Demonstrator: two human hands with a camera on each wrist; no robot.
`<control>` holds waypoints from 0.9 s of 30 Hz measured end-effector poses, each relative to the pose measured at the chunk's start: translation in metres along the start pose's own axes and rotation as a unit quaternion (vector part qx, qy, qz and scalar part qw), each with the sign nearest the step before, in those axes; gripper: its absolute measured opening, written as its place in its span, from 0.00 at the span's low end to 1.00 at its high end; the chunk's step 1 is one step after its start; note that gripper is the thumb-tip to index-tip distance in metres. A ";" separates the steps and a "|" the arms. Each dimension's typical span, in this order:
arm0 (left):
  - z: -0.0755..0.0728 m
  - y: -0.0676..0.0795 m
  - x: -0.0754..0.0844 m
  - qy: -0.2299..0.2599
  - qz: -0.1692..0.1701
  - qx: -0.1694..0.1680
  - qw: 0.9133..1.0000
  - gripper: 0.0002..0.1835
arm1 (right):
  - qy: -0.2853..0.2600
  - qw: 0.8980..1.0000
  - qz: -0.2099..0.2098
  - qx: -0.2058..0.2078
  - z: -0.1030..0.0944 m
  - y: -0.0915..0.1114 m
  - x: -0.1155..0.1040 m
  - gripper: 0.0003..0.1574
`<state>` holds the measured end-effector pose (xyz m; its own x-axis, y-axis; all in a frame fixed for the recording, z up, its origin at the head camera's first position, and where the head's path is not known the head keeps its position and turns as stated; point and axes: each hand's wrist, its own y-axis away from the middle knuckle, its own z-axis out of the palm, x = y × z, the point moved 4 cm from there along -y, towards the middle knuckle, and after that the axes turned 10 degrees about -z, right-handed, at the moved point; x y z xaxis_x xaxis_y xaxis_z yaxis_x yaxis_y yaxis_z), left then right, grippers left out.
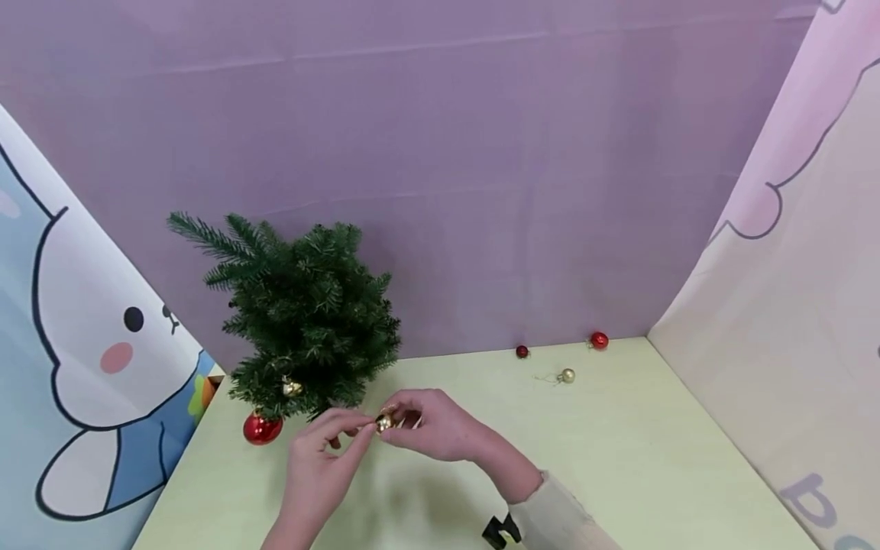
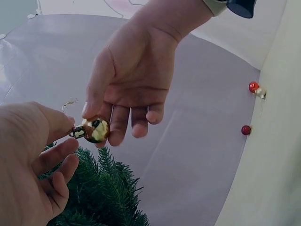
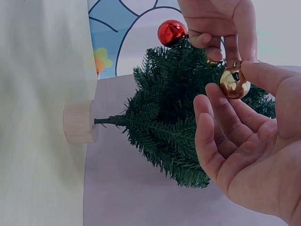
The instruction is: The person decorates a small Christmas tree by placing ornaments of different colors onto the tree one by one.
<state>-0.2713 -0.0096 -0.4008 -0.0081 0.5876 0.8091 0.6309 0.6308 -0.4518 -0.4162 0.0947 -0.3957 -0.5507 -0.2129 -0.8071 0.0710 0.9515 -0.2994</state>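
Between both hands is a shiny gold Christmas bauble [image 1: 384, 424], held in front of a small green artificial Christmas tree [image 1: 316, 321]. My left hand [image 1: 323, 454] pinches the bauble's metal cap with thumb and forefinger; in the left wrist view a thin gold thread [image 2: 69, 102] rises near the cap. From the other side, my right hand [image 1: 443, 428] pinches the round gold body between thumb and fingertips. On the tree's lower branches hang a red bauble [image 1: 263, 428] and another gold bauble [image 1: 292, 388]. The right wrist view shows the tree's round wooden base [image 3: 80, 121].
At the back right of the pale table [image 1: 619, 458] lie a dark red bauble [image 1: 522, 351], a pale gold bauble [image 1: 567, 375] with a thread, and a red bauble [image 1: 600, 340]. A purple cloth backdrop [image 1: 481, 191] rises behind, with printed cloth walls on both sides.
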 end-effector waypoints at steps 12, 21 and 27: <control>0.001 0.003 -0.001 -0.051 -0.025 0.040 0.998 0.10 | 0.036 0.996 -0.047 0.061 0.010 -0.002 -0.010 0.17; -0.002 0.006 0.003 -0.098 0.010 0.072 0.993 0.08 | -0.001 0.992 -0.056 0.117 0.013 -0.008 -0.016 0.08; -0.006 0.007 0.002 -0.081 0.002 0.080 0.993 0.09 | -0.010 0.995 -0.044 0.090 0.015 -0.010 -0.014 0.10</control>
<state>-0.2622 -0.0066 -0.4000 -0.1389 0.6552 0.7426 0.4990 0.6940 -0.5190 -0.3969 0.0853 -0.3894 -0.5447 -0.2999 -0.7831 0.1722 0.8739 -0.4545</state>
